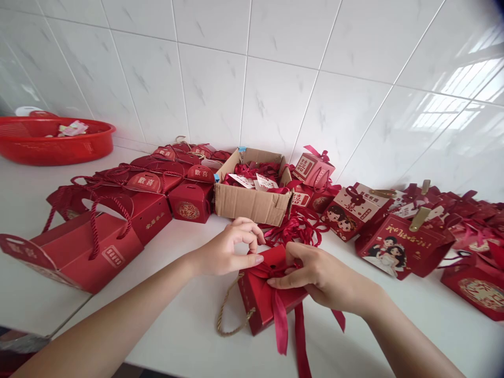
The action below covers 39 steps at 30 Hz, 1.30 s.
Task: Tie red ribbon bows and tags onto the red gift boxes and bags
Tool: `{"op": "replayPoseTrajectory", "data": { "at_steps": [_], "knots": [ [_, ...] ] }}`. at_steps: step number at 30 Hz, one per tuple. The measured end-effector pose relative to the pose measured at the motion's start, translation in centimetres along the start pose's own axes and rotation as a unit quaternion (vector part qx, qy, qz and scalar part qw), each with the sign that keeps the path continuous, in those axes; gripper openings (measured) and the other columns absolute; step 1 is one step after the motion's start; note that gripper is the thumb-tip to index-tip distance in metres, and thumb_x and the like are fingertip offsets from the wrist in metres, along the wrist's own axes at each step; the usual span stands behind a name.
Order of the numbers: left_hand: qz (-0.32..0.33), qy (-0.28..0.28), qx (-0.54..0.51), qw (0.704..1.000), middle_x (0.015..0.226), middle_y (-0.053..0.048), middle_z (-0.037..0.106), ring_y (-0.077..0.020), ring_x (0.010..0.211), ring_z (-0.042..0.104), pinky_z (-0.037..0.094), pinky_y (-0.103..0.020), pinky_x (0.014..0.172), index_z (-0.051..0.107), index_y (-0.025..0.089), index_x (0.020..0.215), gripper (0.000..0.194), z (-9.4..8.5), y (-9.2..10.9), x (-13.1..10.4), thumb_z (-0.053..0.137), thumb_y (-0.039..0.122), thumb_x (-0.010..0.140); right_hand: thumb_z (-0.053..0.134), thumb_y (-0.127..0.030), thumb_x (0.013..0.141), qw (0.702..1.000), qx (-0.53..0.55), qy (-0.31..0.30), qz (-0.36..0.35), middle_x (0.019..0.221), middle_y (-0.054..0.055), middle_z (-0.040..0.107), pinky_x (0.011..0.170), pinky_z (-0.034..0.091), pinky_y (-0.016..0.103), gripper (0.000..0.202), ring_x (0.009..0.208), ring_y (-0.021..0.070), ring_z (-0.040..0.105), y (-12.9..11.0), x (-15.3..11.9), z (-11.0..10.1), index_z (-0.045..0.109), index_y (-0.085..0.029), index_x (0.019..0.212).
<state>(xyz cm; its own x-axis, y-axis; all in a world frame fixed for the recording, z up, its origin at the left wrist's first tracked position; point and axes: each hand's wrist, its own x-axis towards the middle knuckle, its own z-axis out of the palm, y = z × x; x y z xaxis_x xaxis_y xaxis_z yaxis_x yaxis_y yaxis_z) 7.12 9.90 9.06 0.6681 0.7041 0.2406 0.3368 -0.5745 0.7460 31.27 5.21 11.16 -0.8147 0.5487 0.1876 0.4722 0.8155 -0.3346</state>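
A red gift box (258, 302) lies tilted on the white table in front of me, with a twisted tan cord handle (222, 315) on its left side. Red ribbon (280, 325) crosses its top, and loose ends hang over the front. My right hand (315, 270) rests on the box top, thumb and fingers pinched on the ribbon. Just above the box's upper left edge is my left hand (234, 249), its thumb and curled fingers apart with nothing visible between them.
Behind the box stands a cardboard carton (252, 206) holding ribbons and cards. Many red boxes (191, 202) fill the left, others (405, 247) the right. A red plastic basin (55, 147) sits far left against the tiled wall. Loose ribbon (303, 228) lies before the carton.
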Motion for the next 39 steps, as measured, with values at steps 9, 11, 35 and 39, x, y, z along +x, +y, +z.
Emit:
{"op": "replayPoseTrajectory", "data": {
  "at_steps": [9,11,35,39],
  "knots": [
    [-0.025,0.037,-0.062,0.997,0.094,-0.004,0.065,-0.0207,0.102,0.055,0.042,-0.036,0.094,0.042,0.020,0.066,0.028,1.4,1.8,-0.4,0.062,0.031,0.083,0.042,-0.010,0.094,0.996,0.057,0.060,0.014,0.098,0.007,0.063,0.071,0.048,0.027,0.029,0.085,0.0148,0.058,0.0,-0.2,-0.6,0.061,-0.021,0.112],
    [-0.055,0.053,-0.085,0.993,0.091,-0.003,0.065,-0.0201,0.095,0.058,0.044,-0.034,0.088,0.044,0.020,0.066,0.028,2.1,2.4,-0.5,0.062,0.033,0.083,0.047,-0.013,0.093,0.991,0.075,0.088,0.062,0.103,0.006,0.064,0.074,0.050,0.028,0.019,0.089,0.0153,0.060,-0.1,-0.3,-0.6,0.054,-0.021,0.108],
    [-0.114,0.053,-0.166,0.978,0.055,0.000,0.055,-0.0280,0.111,0.063,0.049,-0.035,0.088,0.038,0.022,0.052,0.044,3.4,2.0,0.0,0.077,0.032,0.069,0.054,-0.013,0.089,0.946,0.256,0.150,0.132,0.085,-0.001,0.058,0.066,0.048,0.026,0.023,0.074,0.0120,0.056,1.7,0.2,0.1,0.040,-0.023,0.104],
    [-0.120,0.039,-0.162,0.979,0.056,-0.001,0.060,-0.0280,0.111,0.062,0.048,-0.036,0.089,0.038,0.022,0.053,0.043,3.3,2.0,-0.2,0.077,0.031,0.068,0.057,-0.014,0.088,0.932,0.300,0.147,0.139,0.083,-0.001,0.058,0.067,0.048,0.026,0.022,0.074,0.0117,0.056,1.9,0.3,0.0,0.040,-0.022,0.098]
  ]
}}
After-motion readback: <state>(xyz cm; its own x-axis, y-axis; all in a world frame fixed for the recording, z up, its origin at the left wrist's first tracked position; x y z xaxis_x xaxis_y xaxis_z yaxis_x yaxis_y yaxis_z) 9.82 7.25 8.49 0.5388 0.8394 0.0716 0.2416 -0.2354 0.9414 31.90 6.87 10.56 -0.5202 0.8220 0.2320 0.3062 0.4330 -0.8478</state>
